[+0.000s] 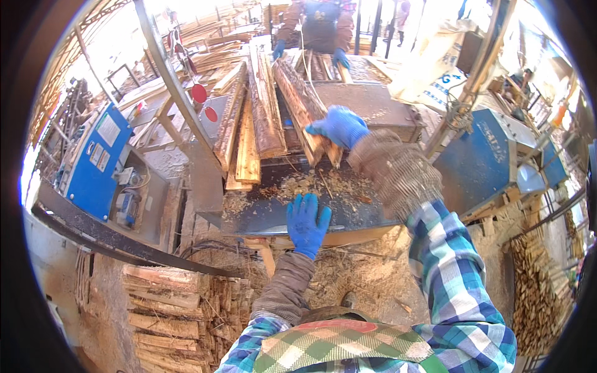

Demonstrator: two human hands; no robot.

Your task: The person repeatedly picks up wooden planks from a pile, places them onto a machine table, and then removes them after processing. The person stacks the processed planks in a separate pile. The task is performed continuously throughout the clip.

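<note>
My left hand (306, 225), in a blue glove, lies with fingers spread at the near edge of the dark metal table (373, 214), holding nothing. My right hand (341, 126), also gloved in blue, reaches forward and closes over the near end of a bark-edged board (297, 93); its fingertips are partly hidden. Left of that board, a wide bark-covered slab (264, 118) lies lengthwise, pointing toward me. Farther left are another bark-edged slab (231, 124) and a pale board (247, 152). Wood chips (305, 185) litter the table between my hands.
Across the table a co-worker (320, 28) in blue gloves touches the boards' far ends. Blue machine housings stand left (96, 161) and right (476, 155). Metal posts rise on both sides. Stacked wood (165, 311) lies at lower left, a white sack (429, 68) at back right.
</note>
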